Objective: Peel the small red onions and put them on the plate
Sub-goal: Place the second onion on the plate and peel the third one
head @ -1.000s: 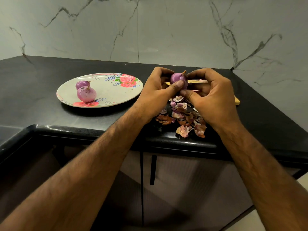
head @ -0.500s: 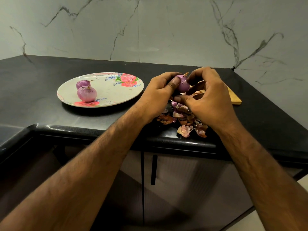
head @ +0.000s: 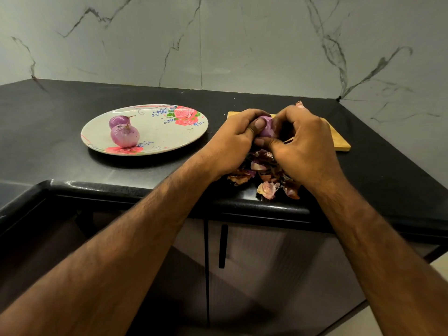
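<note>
Head view: left hand (head: pixel 232 139) and right hand (head: pixel 305 144) are curling their grip round one onion (head: pixel 268 128) above skins (head: pixel 266 189); two peeled onions (head: pixel 124 135) are sitting on the plate (head: pixel 164 134).

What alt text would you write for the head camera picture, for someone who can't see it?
Two bare hands, left hand and right hand, grip a small red onion above a pile of peels on a black counter. To the left, a floral plate holds two peeled onions. A wooden board lies behind the hands.
</note>
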